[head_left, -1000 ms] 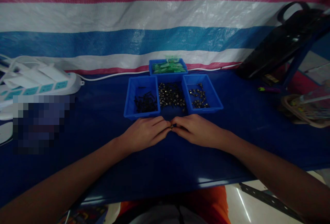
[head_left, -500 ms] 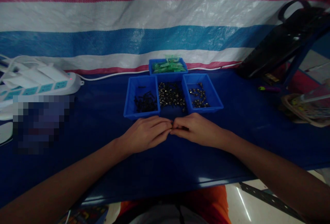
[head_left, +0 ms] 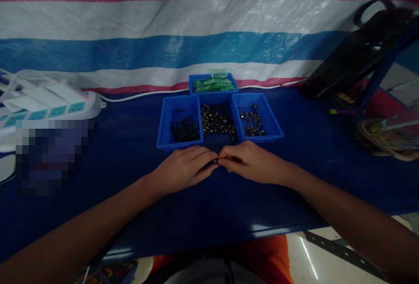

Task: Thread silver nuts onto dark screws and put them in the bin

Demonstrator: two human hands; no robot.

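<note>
My left hand (head_left: 185, 168) and my right hand (head_left: 252, 162) rest on the blue table (head_left: 209, 205) with fingertips meeting on a small dark metal part (head_left: 215, 161). Just beyond them stand three blue bins side by side: the left bin (head_left: 165, 122) holds black screws, the middle bin (head_left: 218, 120) is full of shiny metal pieces, the right bin (head_left: 271, 120) holds a few darker pieces. A fourth blue bin (head_left: 213, 84) behind them carries green plastic parts.
A white power strip (head_left: 49, 103) with plugs and a white cable lies at the left. A black bag (head_left: 360, 53) leans at the back right, and a basket (head_left: 386, 138) sits at the right edge. A striped tarp (head_left: 163, 26) hangs behind the table.
Both hands stay pressed together on the small part; the right hand's fingers have shifted slightly. The bins have not moved.
</note>
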